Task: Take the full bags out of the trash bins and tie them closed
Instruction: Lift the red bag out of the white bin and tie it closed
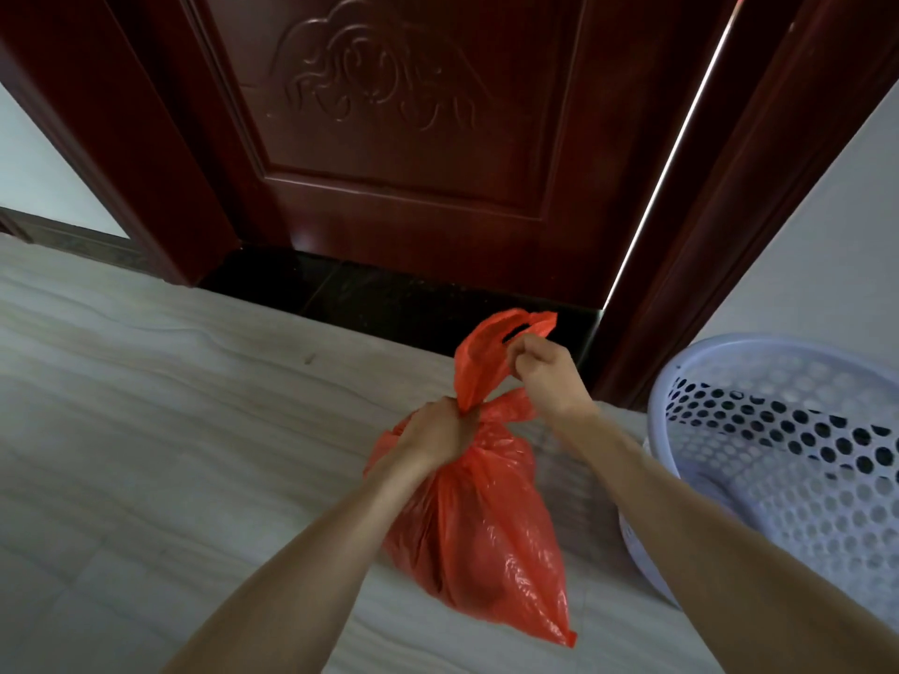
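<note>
Beside one bin (778, 459), two hands, one bag (486, 518)

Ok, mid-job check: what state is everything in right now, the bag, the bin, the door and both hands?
red bag: out of the bin, full, neck gathered, handles not yet knotted.
left hand: grips the bag's neck.
right hand: pinches one bag handle, pulling it up.
trash bin: upright at the right; no liner visible.
door: slightly ajar, bright gap along its right edge.

Our left hand (438, 432) grips the red bag (479, 522) at its neck; our right hand (545, 369), at one o'clock, pinches its handle (491, 352).
</note>
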Available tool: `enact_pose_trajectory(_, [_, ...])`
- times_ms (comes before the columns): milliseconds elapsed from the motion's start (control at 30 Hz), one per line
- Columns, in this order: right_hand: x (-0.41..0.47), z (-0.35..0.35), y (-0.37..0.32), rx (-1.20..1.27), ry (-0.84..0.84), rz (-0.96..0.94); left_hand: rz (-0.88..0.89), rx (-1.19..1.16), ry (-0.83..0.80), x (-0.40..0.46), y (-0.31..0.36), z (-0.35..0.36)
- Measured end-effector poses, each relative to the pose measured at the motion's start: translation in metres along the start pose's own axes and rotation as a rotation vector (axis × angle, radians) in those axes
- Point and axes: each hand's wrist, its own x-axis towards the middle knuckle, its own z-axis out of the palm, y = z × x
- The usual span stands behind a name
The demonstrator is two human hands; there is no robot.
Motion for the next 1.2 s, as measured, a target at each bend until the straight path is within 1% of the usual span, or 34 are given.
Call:
enact_pose_trajectory(67, [0.0, 0.0, 0.019, -0.231, -0.053, -0.001, 0.05, -0.132, -0.052, 0.002, -0.008, -0.006])
enact_pose_trajectory(100, [-0.001, 0.001, 0.028, -0.348, -0.109, 0.017, 0.059, -0.186, -0.065, 0.004, -0.013, -0.008])
enact_pose_trajectory(167, [-0.004, 0.0, 0.04, -0.593, -0.244, 0.067, 0.033, -0.335, -0.069, 0.005, -0.02, -0.011])
enact_pose_trajectory(233, [-0.007, -0.002, 0.04, -0.761, -0.319, 0.06, 0.0, -0.494, -0.057, 0.005, -0.025, -0.016])
enact_pose_trajectory(300, [-0.008, -0.005, 0.035, -0.861, -0.292, 0.042, -0.031, -0.54, -0.07, 0.005, -0.029, -0.024])
enact_pose_trajectory(367, [-0.005, -0.008, 0.029, -0.906, -0.243, 0.031, -0.027, -0.553, -0.123, 0.002, -0.032, -0.029])
enact_pose_trajectory(400, [-0.002, -0.008, 0.025, -0.866, -0.22, 0.044, -0.022, -0.574, -0.158, -0.001, -0.031, -0.029])
enact_pose_trajectory(433, [0.003, -0.008, 0.021, -0.762, -0.188, 0.079, -0.012, -0.58, -0.2, -0.003, -0.031, -0.028])
enact_pose_trajectory(467, [0.01, -0.008, 0.016, -0.591, -0.148, 0.141, 0.004, -0.567, -0.264, -0.006, -0.029, -0.027])
enact_pose_trajectory(567, [0.023, -0.007, -0.002, 0.151, -0.07, 0.42, 0.03, -0.532, -0.511, -0.011, -0.026, -0.028])
enact_pose_trajectory(600, [0.024, -0.007, -0.008, 0.389, -0.046, 0.493, 0.016, -0.534, -0.558, -0.011, -0.026, -0.03])
enact_pose_trajectory(633, [0.024, -0.008, -0.013, 0.577, -0.026, 0.552, -0.006, -0.549, -0.583, -0.01, -0.028, -0.032])
enact_pose_trajectory(667, [0.023, -0.011, -0.017, 0.704, -0.018, 0.59, -0.044, -0.591, -0.588, -0.009, -0.029, -0.035])
enact_pose_trajectory(700, [0.022, -0.013, -0.02, 0.779, -0.02, 0.611, -0.084, -0.651, -0.581, -0.009, -0.031, -0.037])
enact_pose_trajectory(767, [0.019, -0.016, -0.024, 0.815, -0.052, 0.619, -0.148, -0.8, -0.526, -0.006, -0.041, -0.039])
enact_pose_trajectory(800, [0.017, -0.017, -0.025, 0.763, -0.075, 0.606, -0.167, -0.895, -0.491, -0.004, -0.045, -0.043])
enact_pose_trajectory(867, [0.011, -0.016, -0.025, 0.532, -0.122, 0.54, -0.191, -1.027, -0.434, -0.001, -0.053, -0.05])
enact_pose_trajectory(967, [0.001, -0.013, -0.022, 0.193, -0.203, 0.413, -0.217, -1.062, -0.342, 0.002, -0.052, -0.055])
enact_pose_trajectory(1033, [-0.005, -0.011, -0.016, 0.014, -0.246, 0.345, -0.213, -1.141, -0.23, 0.003, -0.046, -0.054])
enact_pose_trajectory(1067, [-0.008, -0.01, -0.01, -0.066, -0.246, 0.333, -0.22, -1.232, -0.161, 0.004, -0.042, -0.053])
enact_pose_trajectory(1133, [-0.012, -0.007, 0.002, -0.142, -0.256, 0.378, -0.186, -1.444, -0.093, 0.01, -0.041, -0.048])
enact_pose_trajectory(1200, [-0.014, -0.005, 0.014, -0.132, -0.293, 0.482, -0.107, -1.613, -0.092, 0.013, -0.037, -0.043])
